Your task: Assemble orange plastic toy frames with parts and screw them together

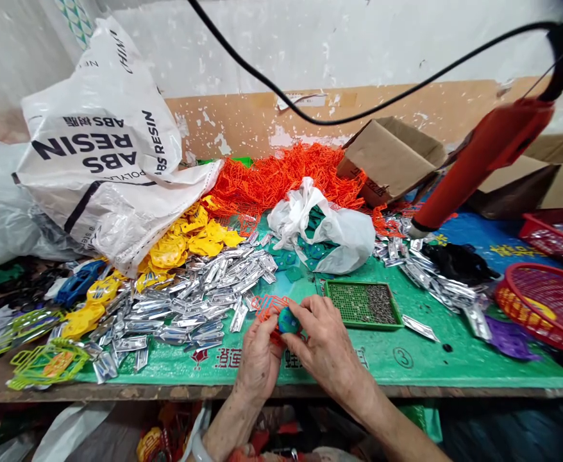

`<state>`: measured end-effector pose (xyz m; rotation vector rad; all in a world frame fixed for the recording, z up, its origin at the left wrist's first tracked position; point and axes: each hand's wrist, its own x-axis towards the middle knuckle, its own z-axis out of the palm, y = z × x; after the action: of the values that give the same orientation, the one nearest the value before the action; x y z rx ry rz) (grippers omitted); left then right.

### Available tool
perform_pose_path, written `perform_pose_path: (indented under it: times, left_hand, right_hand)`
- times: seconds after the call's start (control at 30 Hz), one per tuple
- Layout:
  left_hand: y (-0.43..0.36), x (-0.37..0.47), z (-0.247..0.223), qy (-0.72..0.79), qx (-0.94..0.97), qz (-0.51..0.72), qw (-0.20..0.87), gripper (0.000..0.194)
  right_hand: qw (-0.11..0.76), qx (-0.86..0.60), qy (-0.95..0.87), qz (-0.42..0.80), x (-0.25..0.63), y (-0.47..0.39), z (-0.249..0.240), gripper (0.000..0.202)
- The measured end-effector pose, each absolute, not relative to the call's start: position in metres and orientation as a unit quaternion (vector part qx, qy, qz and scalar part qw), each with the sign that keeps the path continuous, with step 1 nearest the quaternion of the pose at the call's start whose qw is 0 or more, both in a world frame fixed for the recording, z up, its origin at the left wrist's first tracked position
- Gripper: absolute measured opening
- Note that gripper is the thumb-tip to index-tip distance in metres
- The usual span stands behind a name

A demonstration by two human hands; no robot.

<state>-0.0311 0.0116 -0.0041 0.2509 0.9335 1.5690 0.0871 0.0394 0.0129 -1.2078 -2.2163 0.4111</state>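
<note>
Close to the table's front edge, my left hand [262,350] pinches an orange plastic lattice piece [269,306], part of which shows above the fingers. On it sits a small round blue-green plastic part [288,320]. The fingertips of my right hand [324,340] are closed on this round part from the right. The lower side of both pieces is hidden by my hands. Just beyond my right hand lies a green tray [353,305] of small dark screws [380,303]. A white bag [346,240] with more blue-green parts stands behind.
Silver metallic strips [190,295] and yellow parts [180,244] are heaped at left under a white resin sack [103,141]. Orange lattice pieces [286,173] pile at the back. A red electric screwdriver [483,167] hangs at right, near a cardboard box [392,157] and red baskets [546,308].
</note>
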Motion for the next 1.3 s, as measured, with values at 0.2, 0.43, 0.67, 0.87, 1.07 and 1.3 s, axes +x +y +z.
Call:
perform_pose_path:
  times: [0.2,0.43,0.67,0.87,1.07,1.3]
  left_hand:
    - [0.014,-0.03,-0.003,0.38,0.099,0.69,0.608,0.015]
    - [0.018,-0.033,0.003,0.353,0.033,0.674,0.648,0.013]
    - [0.018,-0.035,-0.003,0.346,0.017,0.659,0.667,0.016]
    - [0.012,-0.032,-0.007,0.39,0.09,0.647,0.649,0.031]
    - [0.011,-0.024,-0.006,0.409,0.111,0.647,0.634,0.03]
    - [0.014,-0.027,-0.002,0.437,0.096,0.651,0.613,0.027]
  right_hand:
    - [0.305,-0.462,-0.818,0.156,0.087,0.04,0.013,0.025]
    - [0.326,-0.461,-0.807,0.174,0.085,0.048,0.011,0.028]
    - [0.322,-0.47,-0.802,0.178,0.081,0.045,0.006,0.029]
    - [0.31,-0.477,-0.808,0.154,0.081,0.036,0.006,0.025]
    - [0.295,-0.484,-0.814,0.131,0.081,0.03,0.004,0.025]
    - [0.406,-0.449,-0.768,0.209,0.083,0.017,-0.006,0.054]
